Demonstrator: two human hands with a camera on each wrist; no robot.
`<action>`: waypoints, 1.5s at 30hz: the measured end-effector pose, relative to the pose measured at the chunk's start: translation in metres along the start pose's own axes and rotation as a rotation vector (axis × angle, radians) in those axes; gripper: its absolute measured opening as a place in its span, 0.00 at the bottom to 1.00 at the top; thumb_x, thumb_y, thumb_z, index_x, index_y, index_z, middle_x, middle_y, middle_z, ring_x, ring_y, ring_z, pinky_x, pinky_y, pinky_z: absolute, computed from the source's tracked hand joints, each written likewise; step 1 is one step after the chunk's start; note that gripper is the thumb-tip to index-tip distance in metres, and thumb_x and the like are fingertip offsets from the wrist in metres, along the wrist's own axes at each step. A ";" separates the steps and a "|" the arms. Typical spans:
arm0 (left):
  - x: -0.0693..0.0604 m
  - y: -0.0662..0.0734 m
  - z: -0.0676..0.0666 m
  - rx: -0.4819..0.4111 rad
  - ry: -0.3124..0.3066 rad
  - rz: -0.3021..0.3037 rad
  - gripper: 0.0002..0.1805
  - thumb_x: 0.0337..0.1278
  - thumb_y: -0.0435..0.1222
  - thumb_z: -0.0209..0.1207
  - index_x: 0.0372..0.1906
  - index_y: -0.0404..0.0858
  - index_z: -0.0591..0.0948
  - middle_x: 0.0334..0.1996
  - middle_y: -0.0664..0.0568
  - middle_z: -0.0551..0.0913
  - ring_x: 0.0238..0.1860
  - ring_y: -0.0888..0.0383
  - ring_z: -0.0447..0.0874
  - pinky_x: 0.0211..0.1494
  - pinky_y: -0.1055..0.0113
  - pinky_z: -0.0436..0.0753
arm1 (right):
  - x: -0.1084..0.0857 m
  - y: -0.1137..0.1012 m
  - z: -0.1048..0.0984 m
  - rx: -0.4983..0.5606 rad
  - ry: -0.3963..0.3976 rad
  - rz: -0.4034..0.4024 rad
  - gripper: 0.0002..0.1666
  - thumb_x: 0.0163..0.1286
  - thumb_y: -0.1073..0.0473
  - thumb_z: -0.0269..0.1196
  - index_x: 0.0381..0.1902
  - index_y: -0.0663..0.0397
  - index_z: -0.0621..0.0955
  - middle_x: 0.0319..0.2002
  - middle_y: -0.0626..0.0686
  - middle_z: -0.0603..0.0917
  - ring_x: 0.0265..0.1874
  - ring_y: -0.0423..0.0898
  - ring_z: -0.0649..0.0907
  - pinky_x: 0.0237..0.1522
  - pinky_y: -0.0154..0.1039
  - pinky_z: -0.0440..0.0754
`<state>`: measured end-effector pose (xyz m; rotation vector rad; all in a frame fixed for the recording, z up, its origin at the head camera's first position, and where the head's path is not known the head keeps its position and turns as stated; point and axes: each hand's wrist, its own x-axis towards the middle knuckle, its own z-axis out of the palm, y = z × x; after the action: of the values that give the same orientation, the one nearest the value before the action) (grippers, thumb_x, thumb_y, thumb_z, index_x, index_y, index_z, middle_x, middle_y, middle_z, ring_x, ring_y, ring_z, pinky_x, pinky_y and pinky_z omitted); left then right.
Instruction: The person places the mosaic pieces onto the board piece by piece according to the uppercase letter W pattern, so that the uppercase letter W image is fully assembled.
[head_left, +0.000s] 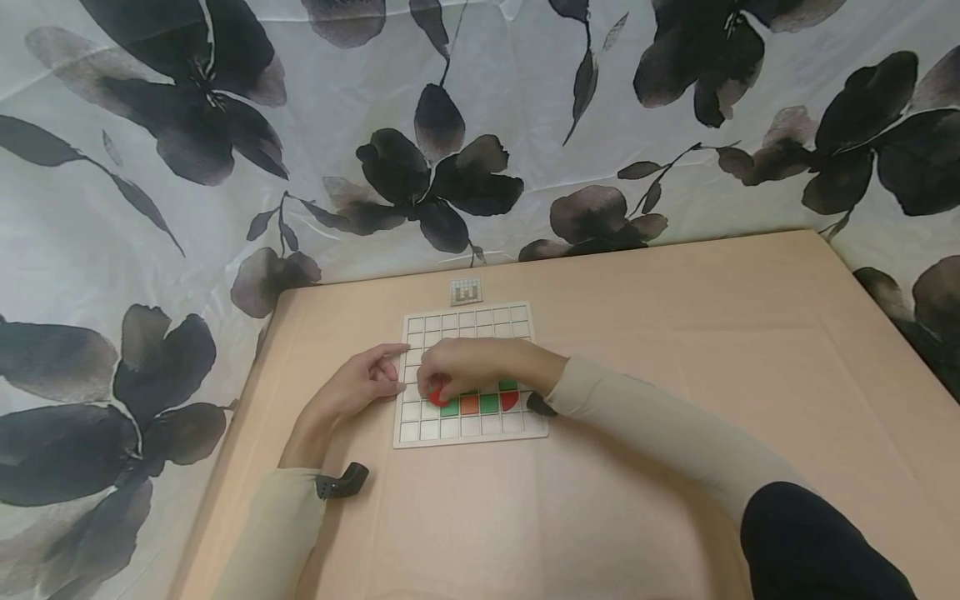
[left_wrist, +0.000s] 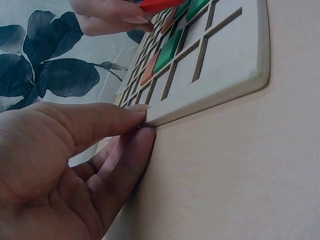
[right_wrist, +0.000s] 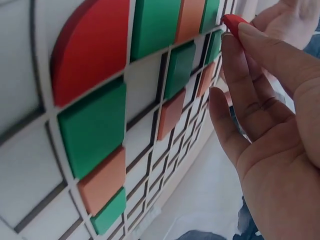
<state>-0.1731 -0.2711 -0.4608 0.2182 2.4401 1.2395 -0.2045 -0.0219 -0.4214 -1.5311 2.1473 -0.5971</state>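
A white grid board point(head_left: 409, 433) lies on the table, with green tiles point(head_left: 489, 403), orange tiles point(head_left: 469, 405) and a red tile with one rounded side point(right_wrist: 95, 50) in its cells. My right hand point(head_left: 459, 362) is over the board's left half, pinching another red tile point(right_wrist: 233, 23) between thumb and fingertip; that tile's full outline is partly covered. At the board's left edge is my left hand point(head_left: 363, 383); thumb and finger hold the rim point(left_wrist: 210, 102). The right hand and forearm hide part of the grid in the head view.
Just behind the board lies a small card with a grid pattern point(head_left: 466, 291). A floral cloth point(head_left: 300, 125) hangs along the back and left of the table point(head_left: 637, 517). Black wrist cameras point(head_left: 343, 481) sit on both sleeves.
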 end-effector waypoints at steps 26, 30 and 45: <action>0.000 0.005 -0.003 0.019 0.004 -0.002 0.36 0.58 0.29 0.68 0.72 0.41 0.71 0.39 0.43 0.76 0.32 0.54 0.70 0.32 0.71 0.71 | 0.010 -0.009 0.012 -0.297 0.030 0.054 0.08 0.63 0.51 0.74 0.40 0.41 0.89 0.33 0.40 0.79 0.32 0.36 0.76 0.38 0.31 0.74; 0.001 0.004 -0.004 0.020 0.003 -0.008 0.36 0.59 0.29 0.68 0.72 0.42 0.71 0.39 0.44 0.76 0.32 0.54 0.71 0.32 0.71 0.73 | 0.010 -0.010 0.012 -0.310 0.045 0.055 0.08 0.64 0.53 0.73 0.41 0.41 0.89 0.33 0.40 0.79 0.32 0.36 0.76 0.37 0.32 0.74; 0.002 0.004 -0.005 -0.004 -0.015 0.008 0.36 0.59 0.29 0.68 0.73 0.41 0.71 0.38 0.45 0.76 0.31 0.56 0.73 0.34 0.72 0.77 | 0.013 -0.013 0.013 -0.318 0.055 0.097 0.10 0.62 0.44 0.74 0.39 0.38 0.88 0.30 0.40 0.77 0.29 0.35 0.74 0.34 0.33 0.70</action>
<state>-0.1768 -0.2719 -0.4558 0.2356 2.4260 1.2415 -0.1912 -0.0392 -0.4263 -1.5704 2.4335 -0.2770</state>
